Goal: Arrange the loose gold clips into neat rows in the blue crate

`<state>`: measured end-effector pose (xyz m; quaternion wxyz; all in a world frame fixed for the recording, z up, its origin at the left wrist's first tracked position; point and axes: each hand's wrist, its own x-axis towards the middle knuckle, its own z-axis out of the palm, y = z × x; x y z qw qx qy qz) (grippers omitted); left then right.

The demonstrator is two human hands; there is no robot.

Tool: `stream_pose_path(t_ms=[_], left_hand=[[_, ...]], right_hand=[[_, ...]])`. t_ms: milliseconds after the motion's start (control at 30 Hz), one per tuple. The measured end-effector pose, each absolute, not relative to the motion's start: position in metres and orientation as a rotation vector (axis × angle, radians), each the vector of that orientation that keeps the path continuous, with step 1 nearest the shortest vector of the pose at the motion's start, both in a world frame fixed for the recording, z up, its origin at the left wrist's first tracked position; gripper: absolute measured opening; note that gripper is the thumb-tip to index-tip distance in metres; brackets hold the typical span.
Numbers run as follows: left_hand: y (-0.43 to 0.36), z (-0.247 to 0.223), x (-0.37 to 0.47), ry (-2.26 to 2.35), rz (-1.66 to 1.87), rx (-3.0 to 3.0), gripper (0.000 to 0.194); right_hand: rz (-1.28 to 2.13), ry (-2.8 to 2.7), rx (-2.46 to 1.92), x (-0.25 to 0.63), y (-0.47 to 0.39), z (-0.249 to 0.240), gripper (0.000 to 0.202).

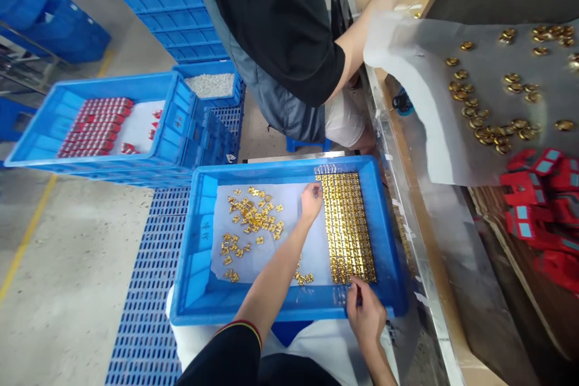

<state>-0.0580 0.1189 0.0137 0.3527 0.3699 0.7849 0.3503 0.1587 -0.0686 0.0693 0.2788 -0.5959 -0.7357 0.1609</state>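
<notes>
A blue tray [185, 265] rests across my lap, lined with white paper [289, 193]. Tight rows of small gold pieces [346, 223] fill its right part. Loose gold pieces [257, 217] are scattered on the paper at the left, and a few lie near the front edge. My left hand [312, 200] is closed at the upper left corner of the rows; what its fingers hold, if anything, is too small to name. My right hand [365, 310] is closed, its fingertips at the near end of the rows, and its contents cannot be made out.
Another person [280, 24] sits ahead, one arm over the bench [420, 193]. On the bench are gold round parts [479, 126] on a white sheet and red parts [543, 199]. Stacked blue crates [181, 90] with red pieces [97, 126] stand at the left.
</notes>
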Motion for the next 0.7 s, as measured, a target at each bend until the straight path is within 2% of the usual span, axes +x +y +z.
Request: stream_pose_path(t_ms=[700], left_hand=[[0.117, -0.004, -0.064, 1.78, 1.174, 0.856, 0.015]], right_hand=[[0.301, -2.038, -1.641, 0.157, -0.067, 0.07, 0.036]])
